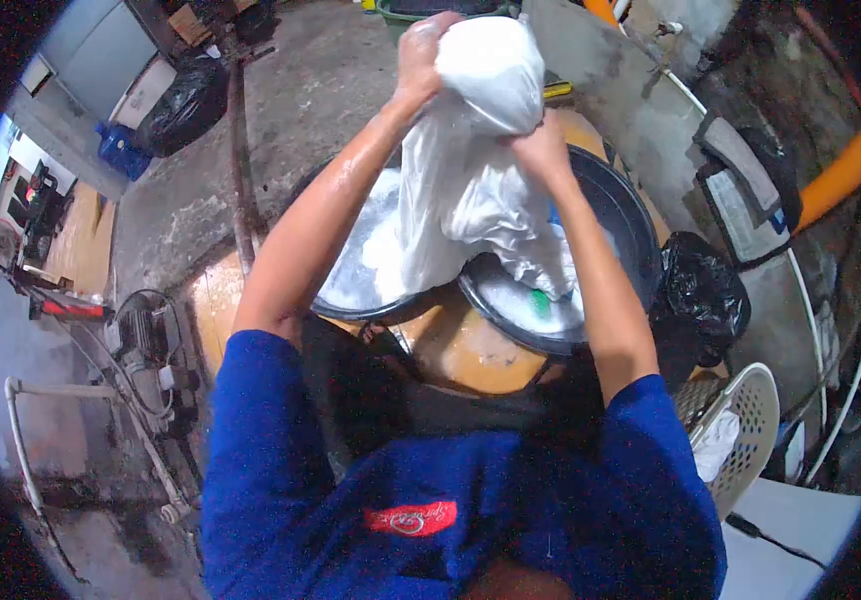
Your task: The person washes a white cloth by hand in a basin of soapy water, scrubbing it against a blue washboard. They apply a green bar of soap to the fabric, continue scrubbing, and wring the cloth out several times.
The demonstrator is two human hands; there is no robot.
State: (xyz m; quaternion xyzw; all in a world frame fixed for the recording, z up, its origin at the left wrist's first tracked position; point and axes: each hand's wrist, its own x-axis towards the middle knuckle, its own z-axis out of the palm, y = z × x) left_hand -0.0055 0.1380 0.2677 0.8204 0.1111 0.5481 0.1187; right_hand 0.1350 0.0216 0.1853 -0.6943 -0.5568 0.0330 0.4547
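My left hand [423,62] is closed on the upper left side of a wet white cloth [496,75], held up above two dark tubs. My right hand [543,150] grips the same cloth lower down on its right side. The cloth bulges round at the top, and its folds hang down between the tubs. White suds fill the left tub [351,312]. In the right tub [526,340] there are suds and a small green object [541,303]. Part of each tub is hidden behind the cloth and my arms.
A black plastic bag [706,290] lies right of the tubs, above a beige basket [766,420] holding white cloth. A green tub [391,18] stands at the top. At the left are a motor [141,335], pipes [61,388] and a blue water jug [123,150].
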